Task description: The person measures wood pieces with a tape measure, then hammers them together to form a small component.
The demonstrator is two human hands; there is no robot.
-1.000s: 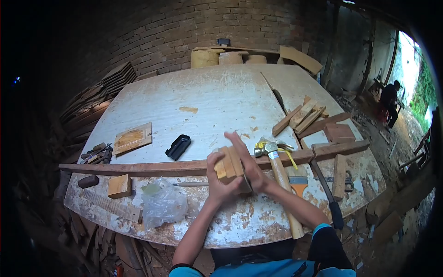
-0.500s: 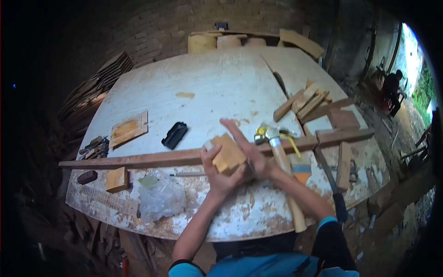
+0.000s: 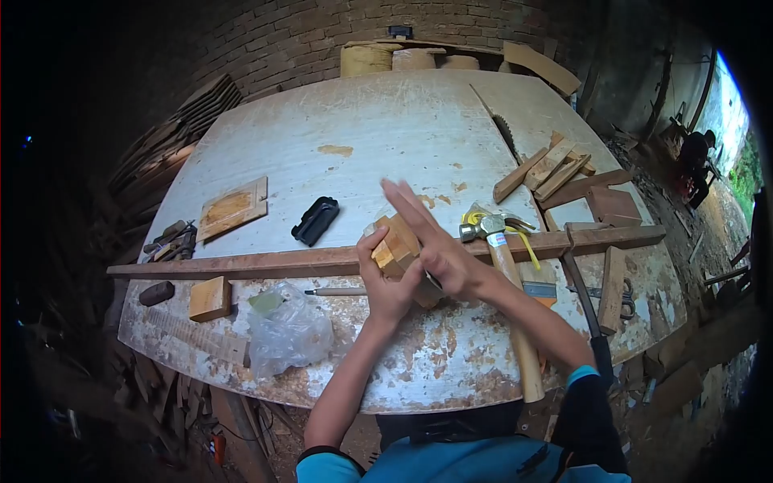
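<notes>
A light wooden block (image 3: 396, 246) with a stepped shape is held above the table's front part. My left hand (image 3: 386, 282) is wrapped round it, thumb and fingers on its sides. My right hand (image 3: 439, 258) is at the block's right side, its fingers stretched out and pointing up and away; its palm side faces the block. Whether the palm touches the block is hard to see. Just right of my right hand lies a claw hammer (image 3: 505, 262) with a wooden handle. A long brown wooden bar (image 3: 314, 263) runs across the table behind the block.
On the table (image 3: 378, 129) are a black case (image 3: 316, 221), a thin wooden panel (image 3: 233, 210), a plastic bag (image 3: 290, 334), a second block (image 3: 210, 299), a chisel-like tool (image 3: 336, 291) and wood offcuts (image 3: 547, 167). A saw blade (image 3: 504, 129) protrudes. A person (image 3: 694, 165) is far right.
The view has shifted slightly, moving the table items in the frame. My right hand's fingers have tilted more upright beside the block, which my left hand still holds.
</notes>
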